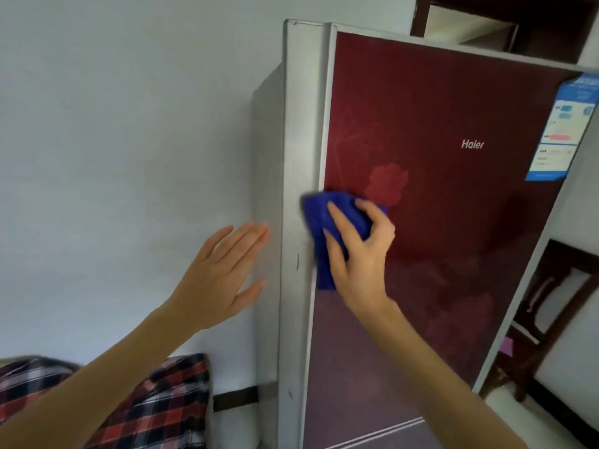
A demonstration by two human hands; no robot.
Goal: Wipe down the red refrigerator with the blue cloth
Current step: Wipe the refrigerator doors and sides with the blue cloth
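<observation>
Beside the refrigerator (437, 222): plaid fabric (155, 406) left, dark chair (547, 303) right.

place: home, a lived-in room
appliance: household red refrigerator (437, 205) with floral door print, Haier logo, energy label (565, 128) at top right of door
walls: plain white painted wall (113, 124), dark skirting strip at floor level
furniture: dark wooden furniture (551, 303) just right of fridge, wooden frame above it
textile: red plaid fabric (168, 409) lower left, low beside the fridge
</observation>
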